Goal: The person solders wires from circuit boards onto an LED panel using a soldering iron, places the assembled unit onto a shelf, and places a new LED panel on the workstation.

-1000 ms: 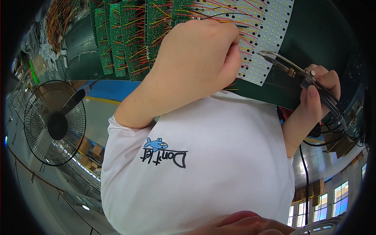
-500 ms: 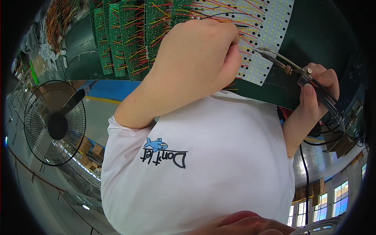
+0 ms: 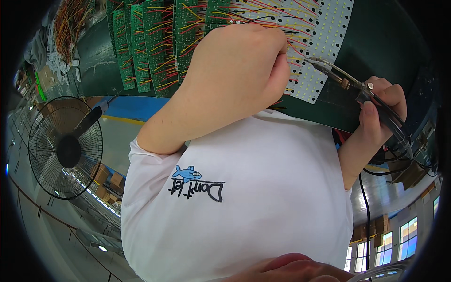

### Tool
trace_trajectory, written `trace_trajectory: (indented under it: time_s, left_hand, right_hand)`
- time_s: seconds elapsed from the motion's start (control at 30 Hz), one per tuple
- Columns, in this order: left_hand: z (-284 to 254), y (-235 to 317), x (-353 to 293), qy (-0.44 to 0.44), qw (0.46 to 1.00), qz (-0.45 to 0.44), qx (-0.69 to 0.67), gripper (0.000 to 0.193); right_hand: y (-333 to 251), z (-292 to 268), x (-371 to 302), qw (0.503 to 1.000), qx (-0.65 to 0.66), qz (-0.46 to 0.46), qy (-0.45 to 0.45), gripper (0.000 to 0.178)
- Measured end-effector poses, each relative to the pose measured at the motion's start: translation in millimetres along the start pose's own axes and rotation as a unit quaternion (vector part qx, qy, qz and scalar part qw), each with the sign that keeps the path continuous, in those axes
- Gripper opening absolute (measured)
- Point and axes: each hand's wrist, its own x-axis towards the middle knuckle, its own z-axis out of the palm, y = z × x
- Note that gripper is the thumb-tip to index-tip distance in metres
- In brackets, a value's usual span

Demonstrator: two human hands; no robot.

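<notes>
My right hand grips a soldering iron that has a thin metal guide tube clamped along it. Its tip points left and sits at the ends of the red and yellow wires on a white LED panel. Over the panel's left part, my left hand is closed, its back toward me. Whatever its fingers hold is hidden under the hand. Left of that hand stand several green circuit boards in a row, with red and yellow wires sticking out of them.
The panel and boards lie on a dark green worktop. A bundle of orange and red wires with white connectors is at the far left. A black fan stands left of me. A black cable hangs at the right.
</notes>
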Motion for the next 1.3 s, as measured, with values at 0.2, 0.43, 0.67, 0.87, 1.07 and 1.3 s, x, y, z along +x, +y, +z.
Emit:
trace_trajectory:
  time_s: [0.2,0.43,0.67,0.87,1.07,1.3]
  left_hand:
    - [1,0,0,-0.002,1.0,-0.006,-0.007,0.009]
    - [0,1,-2,0.001,1.0,-0.003,-0.008,0.007]
    - [-24,-10,-20,0.175,0.977,0.122,-0.014,0.009]
    - [-34,-25,-55,0.19,0.972,-0.096,0.099,0.012]
    - [-21,-29,-60,0.201,0.972,-0.066,0.107,0.011]
    - [-33,-20,-57,0.169,0.985,-0.031,0.028,0.011]
  right_hand:
    - [2,-6,0,0.997,0.066,0.001,0.028,0.03]
    - [11,-18,3,0.995,0.098,-0.025,-0.003,0.027]
    - [12,-22,2,0.99,0.141,-0.023,0.005,0.024]
    - [13,-28,2,0.983,0.18,-0.014,-0.003,0.016]
    - [15,-32,2,0.98,0.197,-0.01,-0.015,0.011]
    - [16,-34,1,0.977,0.212,0.007,-0.009,0.009]
